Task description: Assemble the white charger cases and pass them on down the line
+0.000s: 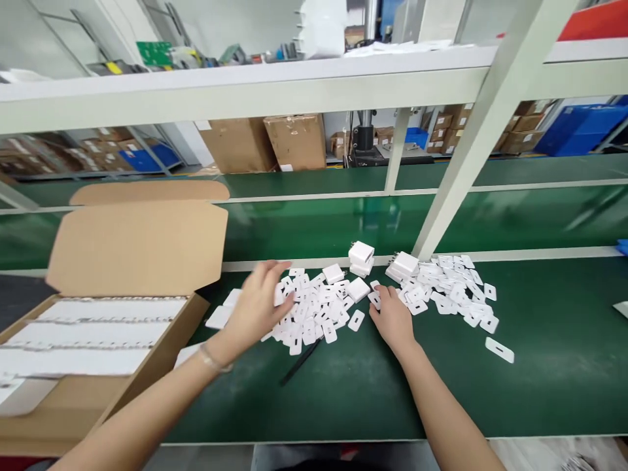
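Observation:
My left hand (259, 302) hovers over the left side of a pile of small white slotted plates (314, 307), its thumb and fingers apart with nothing visible between them. My right hand (394, 319) rests low at the pile's right edge, thumb and forefinger closed on a small white plate (375, 299). White charger blocks (358, 289) lie between the hands, and more are stacked behind (362, 254). Another charger block (405, 263) sits beyond my right hand, beside a second heap of white plates (456, 284). A thin black tool (301, 361), its kind unclear, lies before the left pile.
At left stands an opened cardboard box (140, 245) holding rows of white pieces. One longer white plate (499, 350) lies apart on the green bench (554, 366). A slanted pale post (456, 176) and a shelf rail (245, 98) cross in front of me.

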Demonstrator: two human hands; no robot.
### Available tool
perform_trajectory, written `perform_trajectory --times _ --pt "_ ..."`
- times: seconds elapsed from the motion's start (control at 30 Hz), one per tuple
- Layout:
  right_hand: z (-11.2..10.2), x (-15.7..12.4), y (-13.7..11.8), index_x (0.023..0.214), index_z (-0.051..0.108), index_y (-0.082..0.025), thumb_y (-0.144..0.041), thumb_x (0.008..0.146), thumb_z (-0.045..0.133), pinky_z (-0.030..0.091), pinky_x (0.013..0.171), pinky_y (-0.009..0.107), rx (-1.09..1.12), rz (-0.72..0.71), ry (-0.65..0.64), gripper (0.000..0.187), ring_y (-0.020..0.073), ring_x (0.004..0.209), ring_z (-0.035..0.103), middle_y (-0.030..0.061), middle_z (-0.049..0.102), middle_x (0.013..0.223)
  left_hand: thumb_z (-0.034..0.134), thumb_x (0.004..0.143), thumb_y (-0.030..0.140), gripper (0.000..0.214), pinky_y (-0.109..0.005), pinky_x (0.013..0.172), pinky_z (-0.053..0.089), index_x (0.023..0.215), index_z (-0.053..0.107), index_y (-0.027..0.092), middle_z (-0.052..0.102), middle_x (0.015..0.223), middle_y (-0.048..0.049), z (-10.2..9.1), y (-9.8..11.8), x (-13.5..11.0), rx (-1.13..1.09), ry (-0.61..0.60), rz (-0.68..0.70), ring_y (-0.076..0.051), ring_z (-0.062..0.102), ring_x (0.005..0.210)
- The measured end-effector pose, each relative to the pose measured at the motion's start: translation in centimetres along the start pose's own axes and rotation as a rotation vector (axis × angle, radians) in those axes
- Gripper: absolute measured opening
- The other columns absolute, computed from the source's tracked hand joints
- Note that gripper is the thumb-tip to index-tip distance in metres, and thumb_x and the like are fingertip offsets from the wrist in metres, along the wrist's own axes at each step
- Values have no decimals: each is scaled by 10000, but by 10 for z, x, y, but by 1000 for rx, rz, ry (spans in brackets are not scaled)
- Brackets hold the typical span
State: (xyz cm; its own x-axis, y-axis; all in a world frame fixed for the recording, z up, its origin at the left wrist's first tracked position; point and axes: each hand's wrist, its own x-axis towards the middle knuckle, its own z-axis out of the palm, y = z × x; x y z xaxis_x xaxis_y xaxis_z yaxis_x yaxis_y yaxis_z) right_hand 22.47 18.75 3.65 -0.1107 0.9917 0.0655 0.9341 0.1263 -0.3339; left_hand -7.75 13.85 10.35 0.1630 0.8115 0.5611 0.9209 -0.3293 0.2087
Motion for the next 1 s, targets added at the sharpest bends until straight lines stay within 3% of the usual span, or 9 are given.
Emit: perform_trajectory --times 0.1,0.2,0.27,0.37,0.6,0.73,0.87,1.0 --pt "0 1 2 1408 553 -172 -197 1003 624 413 580 282 -7 15 1 411 216 890 695 131 621 1285 729 911 408 822 -440 880 611 1576 296 196 568 1363 -187 64 38 37 -331 -142 -192 -319 669 1160" --pt "-1 1 2 1408 538 -168 -214 1006 628 447 613 288 -12 22 0 414 231 932 704 141 606 1294 816 851 432 1016 -436 887 595 1618 205 166 576 1375 -226 117 68 63 -492 -167 -364 -344 663 1203" --pt "-3 1 1 1397 538 -161 -218 1014 613 465 628 296 -15 22 -4 395 238 944 708 143 604 1285 845 834 404 1019 -455 934 571 1618 239 164 601 1358 -228 140 82 73 -487 -124 -398 -358 666 1206" --pt "-4 0 -1 1385 535 -158 -206 1016 602 482 648 301 -19 23 -15 379 247 972 712 149 602 1287 842 842 358 952 -458 967 544 1609 310 170 625 1300 -204 156 92 80 -428 -36 -363 -359 674 1168" --pt "-11 3 -1 1199 601 -153 -178 1007 615 449 650 290 -11 42 -60 194 229 907 713 133 655 1192 698 923 202 676 -423 938 553 1562 480 225 614 1164 -121 156 84 92 -434 -86 -280 -290 683 1019" --pt "-14 3 1 1097 631 -144 -210 1038 571 428 655 301 0 42 -65 107 228 856 704 124 673 1100 656 973 237 651 -400 945 568 1585 437 213 633 1299 -153 139 83 79 -480 -86 -280 -269 690 1069" --pt "-15 3 1 1103 647 -129 -140 1074 447 429 682 308 11 47 -62 203 226 850 702 130 681 1084 639 1017 289 671 -422 1090 520 1627 361 310 578 1510 -126 106 92 26 -575 -132 -109 -296 615 1325" --pt "-14 2 1 1139 644 -135 -35 1027 451 437 701 304 36 47 -58 245 217 863 699 136 686 1134 639 1021 247 701 -447 1030 551 1640 352 408 664 1338 -95 81 94 -44 -444 -320 99 -313 651 1225"
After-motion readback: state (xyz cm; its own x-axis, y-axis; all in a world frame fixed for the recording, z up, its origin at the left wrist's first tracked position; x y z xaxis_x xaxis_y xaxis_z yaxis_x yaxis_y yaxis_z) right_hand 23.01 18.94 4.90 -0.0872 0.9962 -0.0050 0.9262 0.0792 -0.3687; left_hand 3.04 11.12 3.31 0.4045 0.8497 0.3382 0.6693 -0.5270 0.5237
